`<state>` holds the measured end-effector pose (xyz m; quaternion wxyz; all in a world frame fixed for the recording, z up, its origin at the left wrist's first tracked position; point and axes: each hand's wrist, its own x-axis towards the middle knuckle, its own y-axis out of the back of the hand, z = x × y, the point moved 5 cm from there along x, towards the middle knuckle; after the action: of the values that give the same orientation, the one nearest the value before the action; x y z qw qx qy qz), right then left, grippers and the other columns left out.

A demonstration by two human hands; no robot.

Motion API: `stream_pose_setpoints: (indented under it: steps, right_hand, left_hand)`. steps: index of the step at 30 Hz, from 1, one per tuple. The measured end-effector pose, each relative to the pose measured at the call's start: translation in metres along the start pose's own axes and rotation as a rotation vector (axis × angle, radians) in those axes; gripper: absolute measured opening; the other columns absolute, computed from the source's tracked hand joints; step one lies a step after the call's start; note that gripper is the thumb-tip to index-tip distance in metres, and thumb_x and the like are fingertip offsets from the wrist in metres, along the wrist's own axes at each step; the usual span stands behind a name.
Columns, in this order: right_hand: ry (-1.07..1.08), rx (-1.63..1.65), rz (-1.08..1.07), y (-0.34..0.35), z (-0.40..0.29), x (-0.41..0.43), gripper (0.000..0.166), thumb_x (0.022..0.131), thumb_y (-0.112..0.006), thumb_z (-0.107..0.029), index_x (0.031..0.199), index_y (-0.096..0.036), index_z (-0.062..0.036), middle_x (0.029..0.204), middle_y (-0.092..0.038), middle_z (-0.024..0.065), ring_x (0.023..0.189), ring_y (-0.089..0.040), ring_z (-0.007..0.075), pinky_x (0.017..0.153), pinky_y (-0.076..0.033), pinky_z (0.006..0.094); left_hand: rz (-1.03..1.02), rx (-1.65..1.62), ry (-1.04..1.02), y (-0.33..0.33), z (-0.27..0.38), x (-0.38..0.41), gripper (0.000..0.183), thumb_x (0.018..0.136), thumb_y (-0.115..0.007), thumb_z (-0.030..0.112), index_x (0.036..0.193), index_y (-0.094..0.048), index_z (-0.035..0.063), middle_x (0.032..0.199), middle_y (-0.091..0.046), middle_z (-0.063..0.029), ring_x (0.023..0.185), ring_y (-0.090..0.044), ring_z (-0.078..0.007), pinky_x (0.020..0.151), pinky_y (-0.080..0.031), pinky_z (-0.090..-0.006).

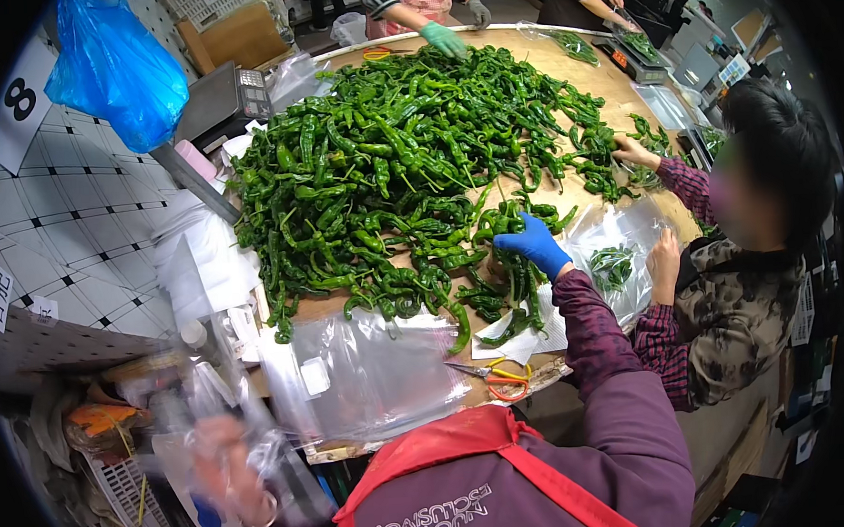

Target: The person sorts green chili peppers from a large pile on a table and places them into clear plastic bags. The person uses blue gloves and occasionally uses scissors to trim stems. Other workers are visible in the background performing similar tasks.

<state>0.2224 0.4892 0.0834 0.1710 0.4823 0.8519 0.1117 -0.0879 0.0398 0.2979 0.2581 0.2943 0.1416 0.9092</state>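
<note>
My right hand [534,245], in a blue glove, grips green peppers [512,277] at the near right edge of a large pepper heap [374,166]. Some of them hang over a sheet of white paper [522,330]. Low on the left, my bare left hand [225,460] is blurred by motion, with a ring or bracelet at the wrist. A clear plastic bag [289,456], blurred too, is held in it. Flat clear bags [378,373] lie stacked on the table before me. Beside them rest scissors [496,380] with red and yellow handles.
At right, a person [737,261] reaches to the peppers, a clear bag [625,253] with peppers before them. Across the table, a green-gloved hand [444,40] touches the heap. A scale [224,102] stands at left under a hanging blue bag [118,72]; another scale [633,59] is far right.
</note>
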Motion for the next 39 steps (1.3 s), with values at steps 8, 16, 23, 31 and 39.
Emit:
stream_pose_setpoints:
  steps: [8, 16, 23, 31, 39]
  right_hand:
    - [0.375, -0.817, -0.182, -0.1, -0.042, 0.003, 0.079, 0.059, -0.074, -0.04, 0.126, -0.05, -0.0064, 0.122, -0.056, 0.0177, 0.118, -0.051, 0.0333, 0.097, -0.041, 0.0453]
    - [0.076, -1.096, -0.339, -0.13, -0.055, 0.004, 0.089, 0.06, -0.077, -0.043, 0.13, -0.04, -0.0034, 0.111, -0.058, 0.019, 0.111, -0.054, 0.0359, 0.09, -0.045, 0.0448]
    - [0.18, -0.948, -0.343, -0.134, -0.038, -0.016, 0.101, 0.059, -0.077, -0.044, 0.141, -0.03, -0.0077, 0.124, -0.048, 0.0267, 0.111, -0.052, 0.0434, 0.092, -0.046, 0.0457]
    - [0.043, -0.709, -0.242, -0.114, -0.008, -0.001, 0.097, 0.057, -0.076, -0.042, 0.139, -0.034, -0.0104, 0.119, -0.052, 0.0288, 0.106, -0.056, 0.0442, 0.089, -0.048, 0.046]
    - [0.036, -0.048, -0.168, -0.096, -0.003, -0.006, 0.072, 0.065, -0.079, -0.031, 0.125, -0.051, -0.0025, 0.104, -0.065, 0.0133, 0.093, -0.062, 0.0228, 0.083, -0.05, 0.0332]
  left_hand:
    - [-0.572, 0.217, 0.295, -0.121, -0.111, -0.062, 0.013, 0.073, -0.053, 0.001, 0.078, -0.065, 0.0031, 0.079, -0.06, -0.0127, 0.073, -0.061, -0.0286, 0.065, -0.048, -0.0367]
    - [-0.562, 0.351, 0.35, -0.146, -0.126, -0.098, 0.004, 0.072, -0.06, 0.005, 0.076, -0.06, 0.0062, 0.079, -0.056, -0.0101, 0.073, -0.058, -0.03, 0.065, -0.046, -0.0401]
    - [-0.522, 0.272, 0.399, -0.148, -0.126, -0.104, 0.006, 0.072, -0.059, 0.001, 0.077, -0.057, 0.0037, 0.079, -0.055, -0.0114, 0.072, -0.057, -0.0299, 0.066, -0.045, -0.0389]
    - [-0.439, 0.245, 0.41, -0.151, -0.12, -0.098, 0.016, 0.073, -0.057, 0.0, 0.087, -0.061, 0.0039, 0.08, -0.055, -0.011, 0.071, -0.056, -0.0276, 0.065, -0.045, -0.0379]
    - [-0.536, 0.154, 0.339, -0.165, -0.11, -0.099, 0.032, 0.079, -0.058, 0.001, 0.11, -0.066, 0.0052, 0.075, -0.054, -0.0094, 0.064, -0.055, -0.023, 0.06, -0.044, -0.0344]
